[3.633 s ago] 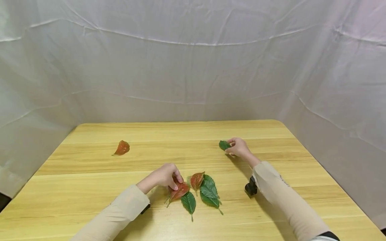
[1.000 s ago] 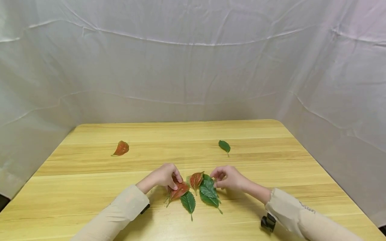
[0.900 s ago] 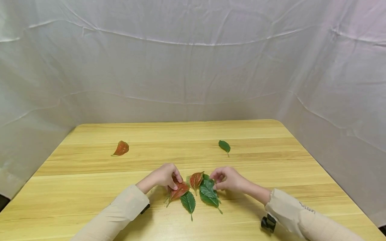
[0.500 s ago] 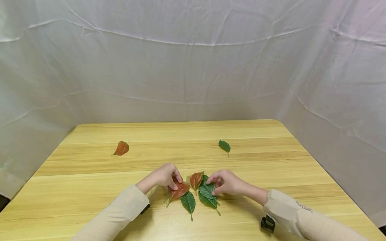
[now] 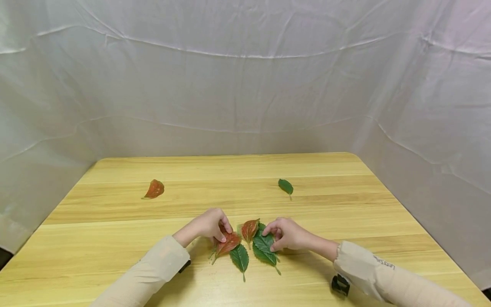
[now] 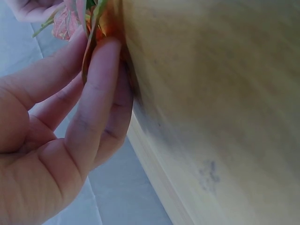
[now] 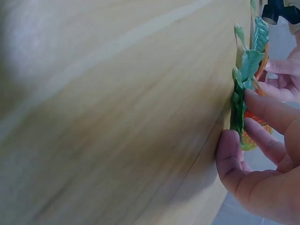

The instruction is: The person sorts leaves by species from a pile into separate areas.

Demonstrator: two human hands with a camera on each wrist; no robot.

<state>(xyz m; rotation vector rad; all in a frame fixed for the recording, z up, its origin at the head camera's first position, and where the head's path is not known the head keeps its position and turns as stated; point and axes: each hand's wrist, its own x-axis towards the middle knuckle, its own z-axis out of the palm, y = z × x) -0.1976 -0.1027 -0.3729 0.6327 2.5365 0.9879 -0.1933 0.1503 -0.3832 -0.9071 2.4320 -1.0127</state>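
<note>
My left hand [image 5: 210,222] pinches a red leaf [image 5: 230,244] between thumb and fingers, low over the table; a few stems stick out beneath it. In the left wrist view the leaf's edge [image 6: 89,51] shows between the thumb and fingers. To the right, my right hand [image 5: 289,235] has its thumb and forefinger on overlapping green leaves [image 5: 263,245], pinching them; the right wrist view shows the leaves [image 7: 251,58] with fingertips right at them. Between the hands lie a single green leaf [image 5: 239,257] and a red leaf [image 5: 249,230], which overlaps the green ones.
Farther back on the wooden table [image 5: 215,170] lie a lone red leaf [image 5: 154,189] at the left and a lone green leaf [image 5: 285,186] at the right. Pale grey sheeting [image 5: 238,94] hangs behind and at both sides of the table.
My right hand has let go of the far green leaf and come back to the near green leaves, shifting them slightly left. The left hand has stayed on the red leaf.
</note>
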